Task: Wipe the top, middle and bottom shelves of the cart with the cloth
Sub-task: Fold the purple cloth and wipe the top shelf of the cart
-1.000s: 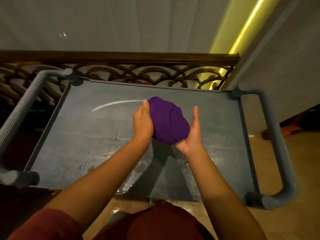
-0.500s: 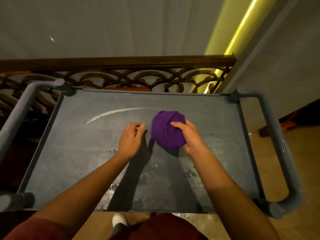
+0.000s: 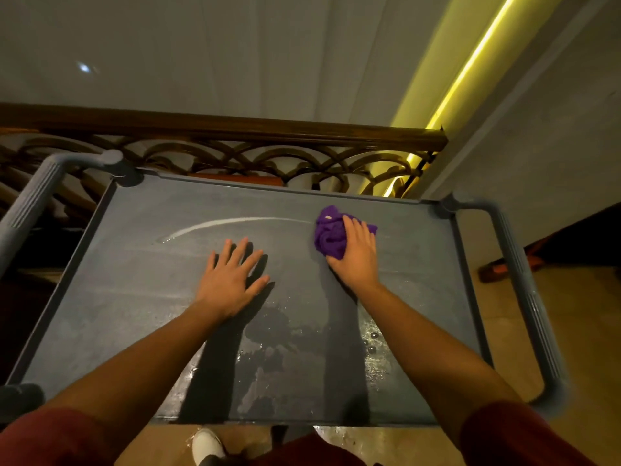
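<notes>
Fingers (image 3: 242,250) of the left hand (image 3: 228,280) are spread wide and straight, palm down flat on the top shelf (image 3: 134,290) of the grey plastic cart, holding nothing. Left of that hand, the ribbed grey cart handle (image 3: 30,203) runs along the shelf's end. A thin pale streak of liquid (image 3: 228,223) arcs across the shelf's far half, and puddles and droplets (image 3: 268,348) glisten between the two forearms. Further right, the right hand (image 3: 356,257) presses on the purple cloth (image 3: 331,235), its fingers curved over the top of the crumpled, bunched wad, which sits on the shelf near the far right corner. No writing is readable on the cloth or cart. Beyond lies the right cart handle (image 3: 531,297), with a wooden railing (image 3: 235,127) behind the cart.
</notes>
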Action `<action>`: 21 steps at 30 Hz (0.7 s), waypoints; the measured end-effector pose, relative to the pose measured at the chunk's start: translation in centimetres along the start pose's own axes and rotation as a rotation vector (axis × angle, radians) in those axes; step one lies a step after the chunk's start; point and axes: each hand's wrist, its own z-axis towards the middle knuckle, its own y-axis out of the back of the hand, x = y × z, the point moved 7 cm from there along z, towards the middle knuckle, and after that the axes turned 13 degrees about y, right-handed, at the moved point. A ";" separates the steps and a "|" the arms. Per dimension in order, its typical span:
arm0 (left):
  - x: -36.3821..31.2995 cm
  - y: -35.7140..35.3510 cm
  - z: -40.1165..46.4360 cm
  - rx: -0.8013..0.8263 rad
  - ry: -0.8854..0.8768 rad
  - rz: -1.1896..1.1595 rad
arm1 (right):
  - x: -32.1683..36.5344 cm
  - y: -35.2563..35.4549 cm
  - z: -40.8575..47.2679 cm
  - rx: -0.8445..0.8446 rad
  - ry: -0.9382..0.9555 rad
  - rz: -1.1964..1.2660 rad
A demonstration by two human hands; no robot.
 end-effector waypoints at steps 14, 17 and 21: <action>0.6 -1.6 1.3 0.173 0.008 0.149 | -7.7 3.9 -0.3 -0.058 -0.232 -0.236; 0.8 -1.8 1.3 0.184 0.013 0.164 | -7.9 1.9 -0.1 -0.013 -0.215 -0.211; 0.6 -2.2 1.9 0.224 0.036 0.197 | -10.2 3.1 0.2 0.058 -0.080 -0.245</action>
